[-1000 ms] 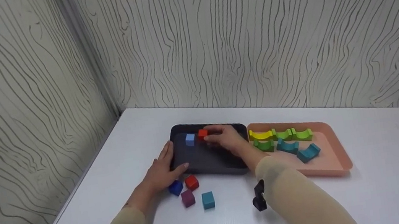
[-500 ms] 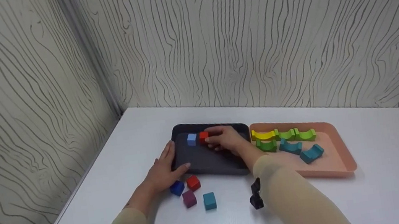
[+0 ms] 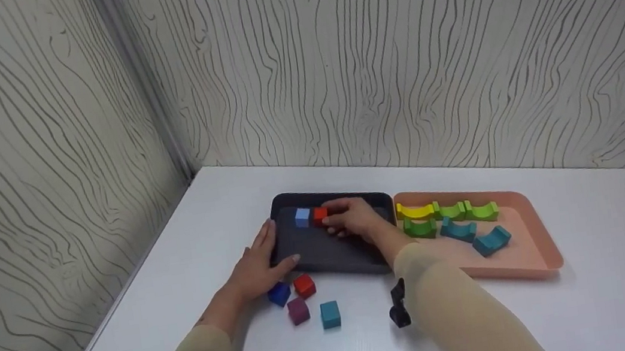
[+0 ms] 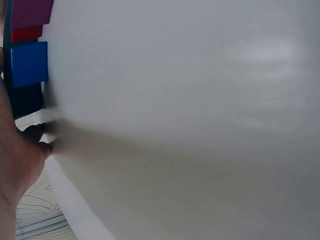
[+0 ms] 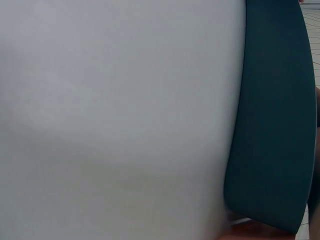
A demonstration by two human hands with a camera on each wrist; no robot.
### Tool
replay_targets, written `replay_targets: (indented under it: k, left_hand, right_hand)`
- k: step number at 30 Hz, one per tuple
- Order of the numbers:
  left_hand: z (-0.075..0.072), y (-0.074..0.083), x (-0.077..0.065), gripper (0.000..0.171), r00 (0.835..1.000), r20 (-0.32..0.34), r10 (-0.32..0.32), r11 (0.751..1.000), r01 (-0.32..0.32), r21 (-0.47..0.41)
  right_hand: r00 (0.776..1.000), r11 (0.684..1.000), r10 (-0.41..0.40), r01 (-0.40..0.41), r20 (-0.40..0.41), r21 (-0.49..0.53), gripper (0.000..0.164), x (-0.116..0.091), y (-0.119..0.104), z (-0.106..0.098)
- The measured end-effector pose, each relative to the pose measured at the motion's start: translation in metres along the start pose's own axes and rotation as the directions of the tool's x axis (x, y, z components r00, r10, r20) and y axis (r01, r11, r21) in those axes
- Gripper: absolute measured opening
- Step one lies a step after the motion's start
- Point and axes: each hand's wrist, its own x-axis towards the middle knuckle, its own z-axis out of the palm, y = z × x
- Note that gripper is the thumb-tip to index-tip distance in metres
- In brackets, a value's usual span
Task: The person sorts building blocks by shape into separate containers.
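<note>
In the head view my right hand (image 3: pixel 357 218) pinches a red cube (image 3: pixel 320 216) inside the black tray (image 3: pixel 328 252). Close against that cube's left side sits a light blue cube (image 3: pixel 303 217). My left hand (image 3: pixel 255 270) rests at the tray's left edge, fingers along the side and thumb at the front corner. Below its thumb, on the table, lie a dark blue cube (image 3: pixel 279 293), a second red cube (image 3: pixel 304 285), a purple cube (image 3: pixel 299 310) and a teal cube (image 3: pixel 330 314). The left wrist view shows the dark blue cube (image 4: pixel 30 64) beside the hand.
A pink tray (image 3: pixel 529 237) stands directly right of the black one. It holds several arched blocks: a yellow one (image 3: pixel 415 211), green ones (image 3: pixel 421 227) and teal ones (image 3: pixel 491 241). Patterned walls (image 3: pixel 364 60) rise behind and to the left of the white table (image 3: pixel 177 247).
My right hand has brought the red cube down and left, closing its gap to the light blue cube. The left hand stays at the tray's edge. The whole view has shifted slightly.
</note>
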Motion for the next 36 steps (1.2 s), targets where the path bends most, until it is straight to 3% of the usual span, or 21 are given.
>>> replay_targets:
  k: [13, 28, 36]
  left_hand:
    - [-0.0022, 0.0038, -0.0023, 0.1, 1.0, 0.006, -0.007, 1.0, 0.007, -0.008]
    - [-0.0034, 0.0051, 0.0, 0.098, 1.0, 0.007, -0.029, 1.0, 0.029, 0.0]
    - [-0.0016, 0.0034, -0.0004, 0.099, 1.0, -0.003, -0.008, 1.0, 0.008, -0.004]
  right_hand:
    - [0.999, 1.0, 0.022, -0.022, -0.023, 0.005, 0.048, 0.0021, 0.0011, 0.0051]
    - [1.0, 1.0, 0.009, -0.009, 0.004, 0.023, 0.054, 0.0045, 0.002, 0.0041]
    - [1.0, 1.0, 0.001, -0.001, 0.01, 0.03, 0.055, 0.0009, 0.0018, 0.0016]
